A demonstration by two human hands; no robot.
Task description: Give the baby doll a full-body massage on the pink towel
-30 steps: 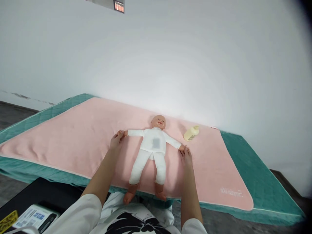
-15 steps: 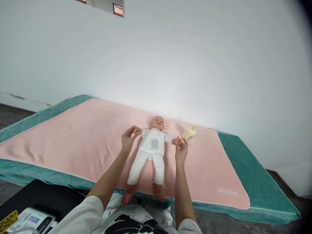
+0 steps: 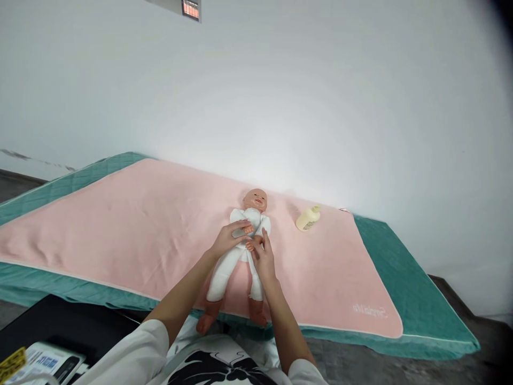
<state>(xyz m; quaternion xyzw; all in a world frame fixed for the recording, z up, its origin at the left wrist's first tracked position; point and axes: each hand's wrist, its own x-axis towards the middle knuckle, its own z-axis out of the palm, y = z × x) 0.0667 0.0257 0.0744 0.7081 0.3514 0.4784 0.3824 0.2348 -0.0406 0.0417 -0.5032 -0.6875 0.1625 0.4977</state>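
Note:
A baby doll [image 3: 228, 272] in white clothing lies on its back on the pink mat [image 3: 336, 283], head toward the wall, feet at the near edge. Both of its arms are folded in over its belly. My left hand [image 3: 230, 239] is closed round the doll's hand on the left side of its belly. Just right of it, my right hand [image 3: 263, 259] grips the doll's other hand between thumb and fingers. A pale yellow bottle [image 3: 308, 219] stands on the mat to the right of the doll.
The pink mat lies on a green padded bed cover [image 3: 409, 267] against a white wall [image 3: 280, 96]. At the lower left, a black surface [image 3: 68, 321] carries a white box [image 3: 50, 361] with printed labels and a yellow tag [image 3: 12, 363].
Both my hands have moved inward, bringing the doll's arms from spread out at the sides to folded over its belly. The view has shifted slightly.

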